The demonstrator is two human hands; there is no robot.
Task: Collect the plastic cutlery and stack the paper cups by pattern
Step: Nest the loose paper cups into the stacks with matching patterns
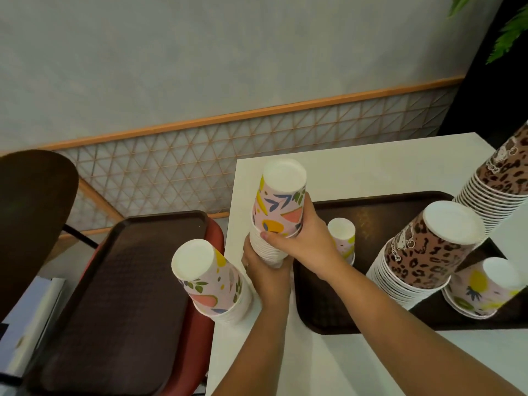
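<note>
A tall upside-down stack of pink leaf-pattern cups (281,204) stands at the left edge of the white table (371,167). My right hand (303,238) grips the top cups of that stack. My left hand (264,270) holds its white-rimmed base. A second leaf-pattern stack (208,278) leans at the table's left edge. On the brown tray (323,310) stand a small fruit-pattern cup (343,238), a leopard-pattern stack (423,252) and a low fruit-pattern stack (485,290). Another leopard-pattern stack (497,181) rises at the right. No cutlery is visible.
An empty brown tray (123,304) lies on a red chair (217,235) left of the table. A dark chair back (31,210) stands at far left. A lattice wall panel (200,158) runs behind. Green leaves (508,32) hang at top right.
</note>
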